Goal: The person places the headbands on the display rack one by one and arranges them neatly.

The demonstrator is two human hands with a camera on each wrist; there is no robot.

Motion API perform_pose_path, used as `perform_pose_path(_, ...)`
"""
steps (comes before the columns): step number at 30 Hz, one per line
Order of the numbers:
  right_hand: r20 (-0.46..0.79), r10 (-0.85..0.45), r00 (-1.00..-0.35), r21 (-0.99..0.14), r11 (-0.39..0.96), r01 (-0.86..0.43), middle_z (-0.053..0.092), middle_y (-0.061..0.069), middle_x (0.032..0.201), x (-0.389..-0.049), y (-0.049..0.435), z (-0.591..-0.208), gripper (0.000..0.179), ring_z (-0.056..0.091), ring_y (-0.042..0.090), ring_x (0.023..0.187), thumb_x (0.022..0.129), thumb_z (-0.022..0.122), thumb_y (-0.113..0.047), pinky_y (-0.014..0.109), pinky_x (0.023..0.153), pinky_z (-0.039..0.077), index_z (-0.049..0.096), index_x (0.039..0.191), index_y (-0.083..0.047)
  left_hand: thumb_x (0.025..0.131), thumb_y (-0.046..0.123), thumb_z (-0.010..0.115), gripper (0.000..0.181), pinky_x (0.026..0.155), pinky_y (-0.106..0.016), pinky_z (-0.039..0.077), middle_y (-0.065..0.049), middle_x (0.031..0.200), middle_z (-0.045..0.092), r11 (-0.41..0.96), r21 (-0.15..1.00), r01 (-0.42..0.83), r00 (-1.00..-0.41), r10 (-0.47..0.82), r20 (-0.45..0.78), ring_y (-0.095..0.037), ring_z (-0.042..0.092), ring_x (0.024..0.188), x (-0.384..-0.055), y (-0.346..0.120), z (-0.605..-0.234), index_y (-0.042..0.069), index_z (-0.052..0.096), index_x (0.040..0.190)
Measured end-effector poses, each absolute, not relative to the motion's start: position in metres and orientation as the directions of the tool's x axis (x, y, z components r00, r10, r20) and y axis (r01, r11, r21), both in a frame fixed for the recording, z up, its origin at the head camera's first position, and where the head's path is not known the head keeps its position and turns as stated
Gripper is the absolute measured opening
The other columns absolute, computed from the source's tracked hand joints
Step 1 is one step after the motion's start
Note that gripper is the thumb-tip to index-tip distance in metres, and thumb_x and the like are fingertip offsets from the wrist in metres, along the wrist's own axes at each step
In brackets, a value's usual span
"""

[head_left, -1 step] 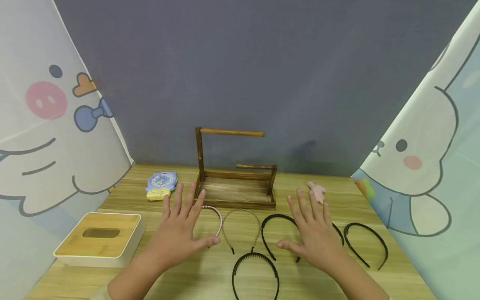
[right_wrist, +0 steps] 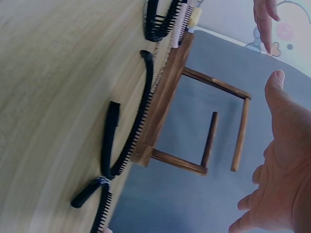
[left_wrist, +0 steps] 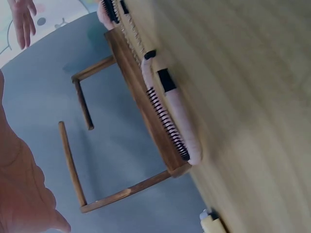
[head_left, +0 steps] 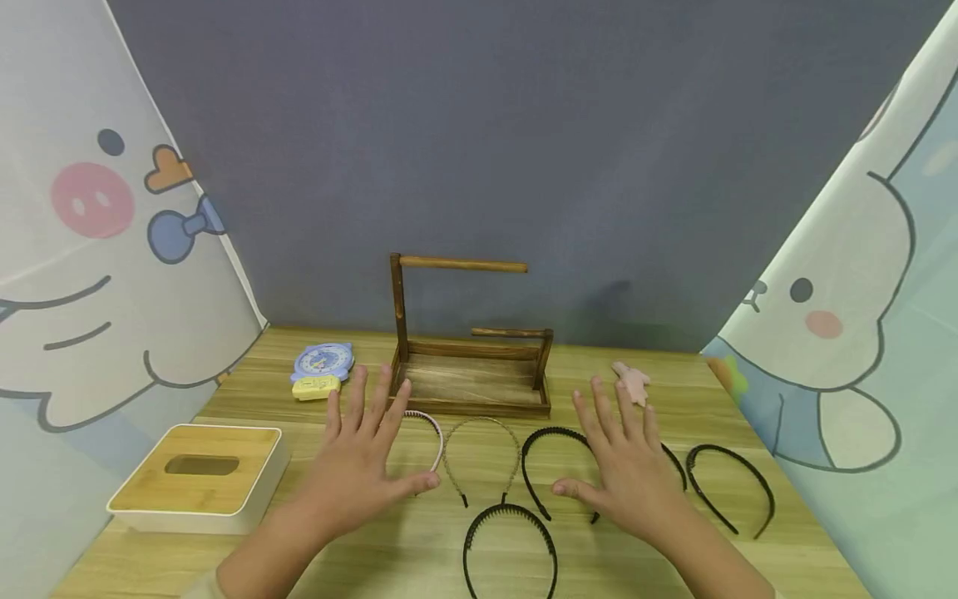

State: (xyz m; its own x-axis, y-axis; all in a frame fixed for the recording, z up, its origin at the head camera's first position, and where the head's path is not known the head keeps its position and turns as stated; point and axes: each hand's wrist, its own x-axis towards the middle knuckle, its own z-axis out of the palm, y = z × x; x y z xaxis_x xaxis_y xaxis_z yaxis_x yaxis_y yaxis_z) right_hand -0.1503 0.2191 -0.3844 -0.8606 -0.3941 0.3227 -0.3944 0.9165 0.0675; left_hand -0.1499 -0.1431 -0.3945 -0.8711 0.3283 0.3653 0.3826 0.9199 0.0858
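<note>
Both hands hover over the table with spread, straight fingers, holding nothing. Beneath the left hand (head_left: 355, 470) lies a pale pink headband (head_left: 440, 453), partly hidden by it. A thin beaded headband (head_left: 482, 419) sits between the hands. Under the right hand (head_left: 629, 474) is a black headband (head_left: 554, 431), with part of another black one (head_left: 676, 466) showing beyond the hand. A black toothed headband (head_left: 509, 509) lies nearest the front; one more black headband (head_left: 737, 457) is at the right. Behind them stands a brown wooden rack (head_left: 471, 408) with two horizontal bars and a tray base.
At the left is a white tissue box (head_left: 258, 491) with a wooden lid. A blue clock-like toy (head_left: 323, 359) and a small yellow object (head_left: 316, 388) lie at the back left. A small pink star-shaped item (head_left: 632, 383) rests behind the right hand. Cloth walls surround the table.
</note>
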Motion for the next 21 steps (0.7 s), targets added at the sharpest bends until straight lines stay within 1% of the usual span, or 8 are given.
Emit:
perform_pose_path(4,0.317,-0.395,-0.862,0.076,0.917,-0.392,-0.006,0.010,0.166,-0.1520,0.2190,-0.3875,0.117,-0.009,0.039,0.151,0.076,0.060,-0.078,0.060,0.118,-0.009,0.001,0.160,-0.023,0.075,0.091,0.039,0.117,0.117,-0.058,-0.016,-0.004,0.165,-0.019,0.920,0.085,0.383,-0.872,0.330,0.361,-0.035,-0.020,0.150,-0.1489,-0.1423,-0.3974,0.023,-0.005,0.159)
perform_pose_path(8,0.325,-0.397,-0.858,0.080,0.916,-0.393,-0.005,0.010,0.166,-0.1532,0.2191,-0.3903,0.117,-0.006,0.040,0.151,0.075,0.060,-0.078,0.062,0.118,-0.005,0.002,0.160,-0.023,0.075,0.091,0.039,0.117,0.117,-0.058,-0.016,-0.004,0.165,-0.018,0.919,0.081,0.387,-0.869,0.334,0.365,-0.035,-0.017,0.150,-0.1484,-0.1413,-0.3998,0.023,-0.004,0.159)
perform_pose_path(13,0.318,-0.398,-0.860,0.091,0.916,-0.391,-0.005,0.009,0.166,-0.1536,0.2189,-0.3909,0.115,-0.005,0.041,0.151,0.076,0.052,-0.083,0.064,0.118,0.000,0.001,0.160,-0.023,0.075,0.091,0.040,0.117,0.117,-0.058,-0.016,-0.004,0.165,-0.018,0.918,0.089,0.386,-0.869,0.330,0.368,-0.034,-0.017,0.151,-0.1479,-0.1415,-0.4007,0.023,-0.004,0.159)
perform_pose_path(16,0.316,-0.399,-0.861,0.085,0.916,-0.393,-0.006,0.009,0.166,-0.1539,0.2190,-0.3906,0.114,-0.005,0.040,0.151,0.077,0.052,-0.082,0.064,0.118,-0.001,0.001,0.160,-0.023,0.076,0.090,0.042,0.117,0.118,-0.056,-0.016,-0.005,0.165,-0.018,0.915,0.107,0.388,-0.872,0.327,0.365,-0.035,-0.018,0.150,-0.1488,-0.1426,-0.3998,0.022,-0.005,0.159)
perform_pose_path(18,0.317,-0.399,-0.860,0.080,0.915,-0.395,-0.006,0.010,0.166,-0.1545,0.2192,-0.3905,0.114,-0.006,0.040,0.151,0.078,0.053,-0.081,0.062,0.119,-0.004,0.000,0.160,-0.023,0.077,0.086,0.046,0.117,0.118,-0.055,-0.016,-0.005,0.165,-0.018,0.907,0.146,0.396,-0.875,0.324,0.361,-0.035,-0.019,0.150,-0.1504,-0.1444,-0.3977,0.021,-0.005,0.159)
perform_pose_path(21,0.332,-0.397,-0.856,0.069,0.915,-0.398,-0.004,0.010,0.166,-0.1552,0.2196,-0.3897,0.112,-0.006,0.039,0.151,0.079,0.055,-0.078,0.058,0.120,-0.005,0.001,0.160,-0.022,0.081,0.080,0.051,0.113,0.119,-0.057,-0.011,-0.004,0.164,-0.020,0.889,0.235,0.394,-0.890,0.305,0.339,-0.034,-0.022,0.149,-0.1565,-0.1501,-0.3921,0.021,-0.008,0.159)
